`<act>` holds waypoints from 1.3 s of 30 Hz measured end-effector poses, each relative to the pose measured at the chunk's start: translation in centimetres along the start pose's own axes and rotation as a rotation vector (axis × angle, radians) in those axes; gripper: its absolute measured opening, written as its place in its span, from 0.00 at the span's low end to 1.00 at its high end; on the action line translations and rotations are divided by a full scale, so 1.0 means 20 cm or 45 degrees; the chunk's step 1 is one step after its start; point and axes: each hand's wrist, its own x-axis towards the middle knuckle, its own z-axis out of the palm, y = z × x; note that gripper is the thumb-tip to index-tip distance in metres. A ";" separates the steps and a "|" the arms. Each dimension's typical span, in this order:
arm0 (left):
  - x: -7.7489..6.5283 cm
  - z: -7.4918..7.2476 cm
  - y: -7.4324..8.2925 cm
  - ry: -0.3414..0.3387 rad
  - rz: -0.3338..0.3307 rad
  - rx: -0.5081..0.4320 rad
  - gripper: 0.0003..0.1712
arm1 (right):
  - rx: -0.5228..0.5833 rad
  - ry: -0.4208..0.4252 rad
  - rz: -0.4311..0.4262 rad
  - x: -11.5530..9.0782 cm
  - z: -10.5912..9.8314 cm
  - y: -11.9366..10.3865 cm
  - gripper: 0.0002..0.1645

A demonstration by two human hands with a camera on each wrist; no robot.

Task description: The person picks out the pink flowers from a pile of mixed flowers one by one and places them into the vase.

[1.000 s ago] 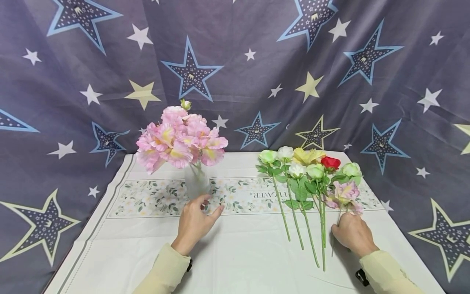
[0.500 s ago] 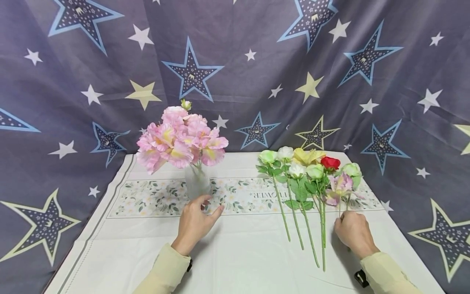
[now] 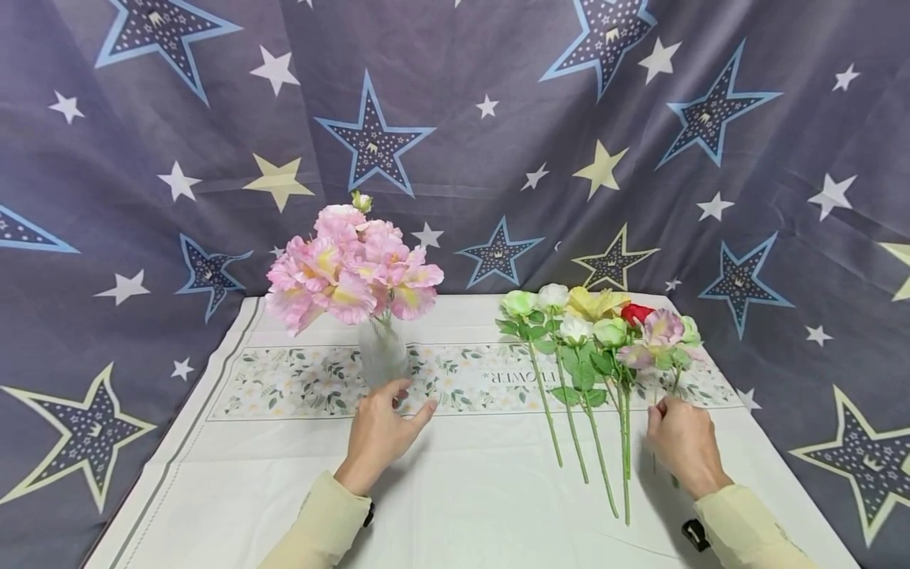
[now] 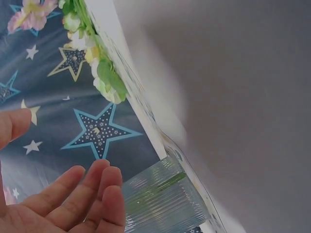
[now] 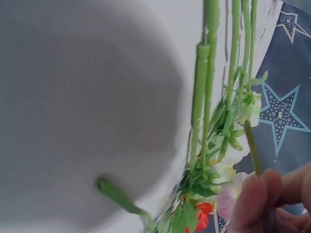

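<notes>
My right hand pinches the stem of a pinkish-purple artificial flower. Its bloom is above the table and partly covers the red rose and a pale green rose behind it. A short piece of stem sticks out past my fingers in the right wrist view. My left hand, fingers relaxed and thumb apart, is beside the base of a ribbed clear glass vase and holds nothing. Several pink ruffled flowers and a small bud stand in that vase.
Several artificial flowers lie side by side at the right, including a yellow one, white roses and green roses, stems toward me. A white tablecloth with a floral band covers the table. A star-patterned curtain hangs behind.
My right hand has lifted the pinkish-purple flower, its bloom moving up and away from me over the red rose. My left hand stays almost still by the vase.
</notes>
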 end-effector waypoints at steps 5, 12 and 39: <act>0.00 0.01 0.00 -0.014 0.000 -0.006 0.31 | 0.053 0.059 -0.031 0.00 0.00 -0.05 0.11; -0.01 0.04 0.00 -0.018 0.029 -0.022 0.31 | 0.125 0.106 -0.096 0.00 0.02 -0.13 0.07; -0.04 0.06 0.06 -0.035 0.050 -0.092 0.27 | 0.256 0.114 -0.247 -0.02 0.09 -0.39 0.04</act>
